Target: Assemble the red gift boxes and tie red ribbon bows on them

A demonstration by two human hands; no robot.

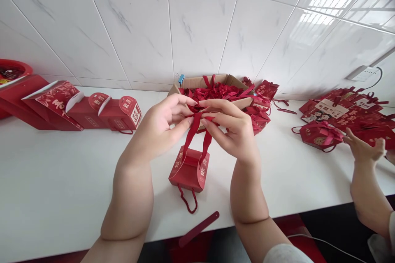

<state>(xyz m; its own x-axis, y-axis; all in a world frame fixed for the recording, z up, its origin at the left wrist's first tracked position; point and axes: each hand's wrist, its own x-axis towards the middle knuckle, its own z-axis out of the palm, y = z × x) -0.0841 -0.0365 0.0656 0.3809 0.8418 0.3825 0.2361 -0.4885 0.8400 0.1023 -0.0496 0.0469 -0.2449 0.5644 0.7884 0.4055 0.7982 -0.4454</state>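
Left hand (162,125) and right hand (236,127) both pinch the ribbon (192,130), right above the small box (189,174) on the tabletop (68,176); loose fingertips could drop it, an uneven tug could tip the box!

A deep-red gift box (189,176) with pale printed characters and a crimson ribbon (191,132) contrast with a white table (77,197) and grey-veined white tiles (200,4). A binder clip (181,79) is blue; packets (6,75) at far left, partly cut off, appear yellow and brown.

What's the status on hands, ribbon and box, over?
Left hand, right hand: both pinching red ribbon. Ribbon tails running down to small red box. Red strip at near edge of table, apart from both hands.
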